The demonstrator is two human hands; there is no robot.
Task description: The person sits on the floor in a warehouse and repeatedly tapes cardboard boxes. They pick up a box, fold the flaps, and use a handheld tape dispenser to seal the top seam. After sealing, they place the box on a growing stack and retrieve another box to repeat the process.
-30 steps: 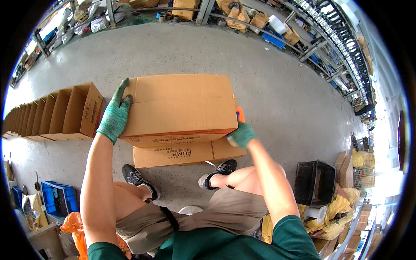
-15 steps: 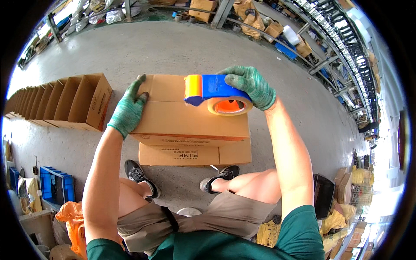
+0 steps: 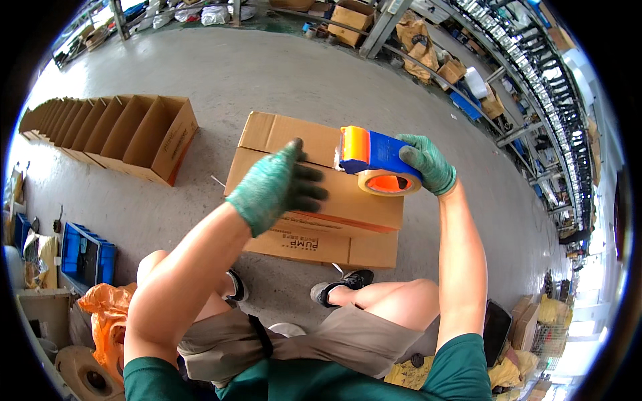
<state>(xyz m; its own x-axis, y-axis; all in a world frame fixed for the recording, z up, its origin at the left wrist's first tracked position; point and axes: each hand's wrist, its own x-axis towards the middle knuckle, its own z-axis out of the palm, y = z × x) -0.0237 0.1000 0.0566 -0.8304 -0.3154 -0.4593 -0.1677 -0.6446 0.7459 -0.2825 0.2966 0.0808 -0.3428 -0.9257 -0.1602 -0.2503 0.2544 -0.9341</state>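
Observation:
In front of my knees a closed brown cardboard box (image 3: 267, 194) lies on top of another flat carton (image 3: 364, 251). My right hand (image 3: 430, 164), in a green knitted glove, is wrapped round a blue tape dispenser (image 3: 384, 152) with an orange front piece. A roll of tape (image 3: 390, 184) with an orange core sits in it, over the right part of the box top. My left hand (image 3: 274, 186), gloved the same way and slightly blurred, hovers above the left part of the box with its fingers apart and nothing in them.
A row of open-topped cartons (image 3: 175, 144) stands on the floor to the left. Nearer are a blue crate (image 3: 88, 257) and an orange plastic bag (image 3: 107, 314). Metal racks with boxes (image 3: 351, 20) line the far side. A dark bin (image 3: 497, 331) is at my right.
My left hand has let go of the box's left edge and moved right over its top. The box now lies at a slight angle. My right hand still holds the tape dispenser.

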